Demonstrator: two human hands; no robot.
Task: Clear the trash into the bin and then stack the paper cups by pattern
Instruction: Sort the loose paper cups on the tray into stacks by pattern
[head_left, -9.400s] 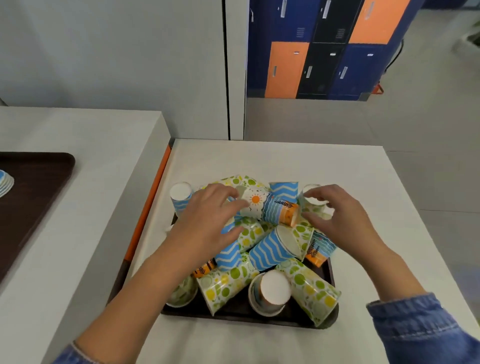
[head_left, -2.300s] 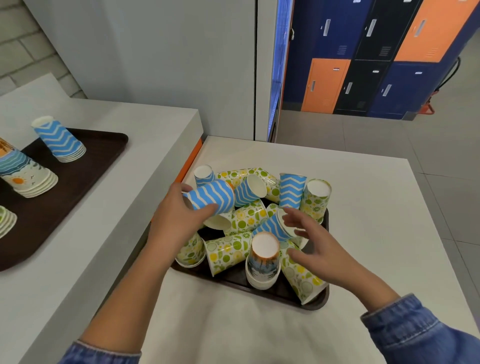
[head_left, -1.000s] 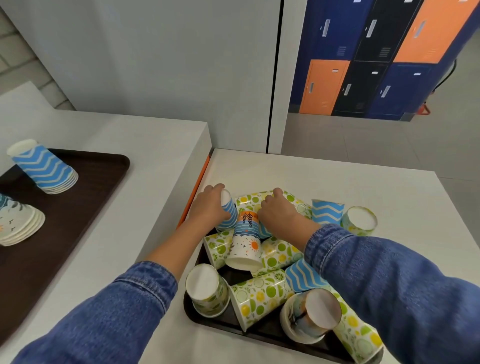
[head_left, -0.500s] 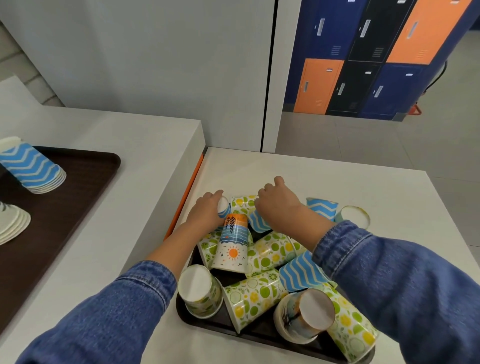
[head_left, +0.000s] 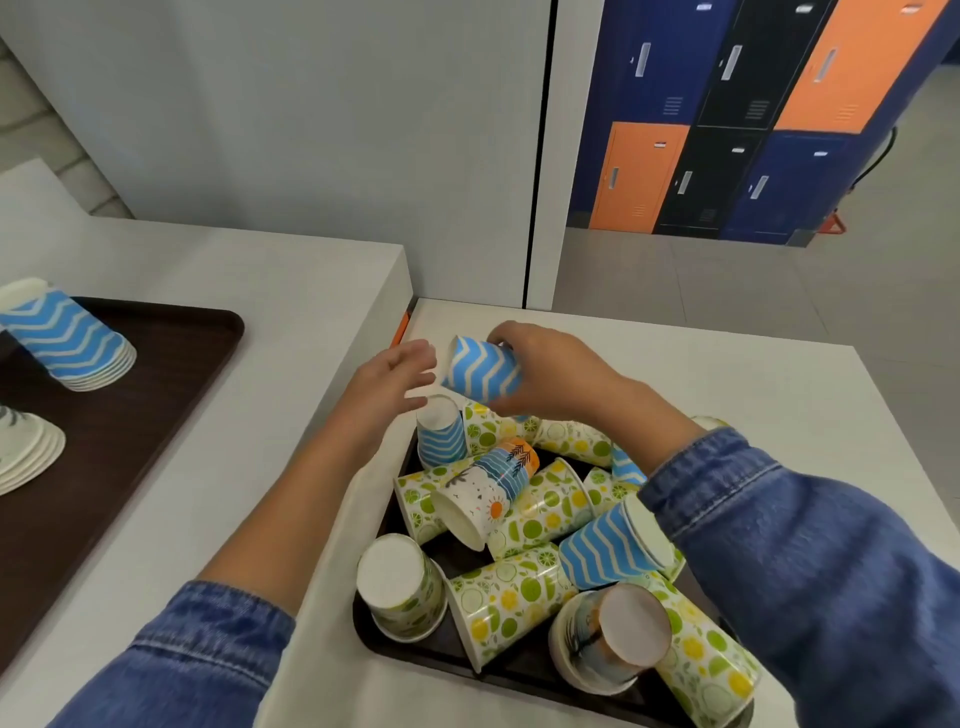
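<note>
Blue-and-white zigzag paper cup (head_left: 483, 375) gripped in right hand (head_left: 558, 382) (tilted, above tray pile); left hand (head_left: 387, 387) w/ fingers spread beside it.

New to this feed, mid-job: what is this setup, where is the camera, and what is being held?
No machine here: a person works bare-handed, and the single picture comes from a camera on their head, looking down. The right hand holds a blue zigzag cup above a dark tray piled with loose patterned cups. The left hand is open beside it, holding nothing. On the counter to the left, a brown tray carries a stack of zigzag cups.
</note>
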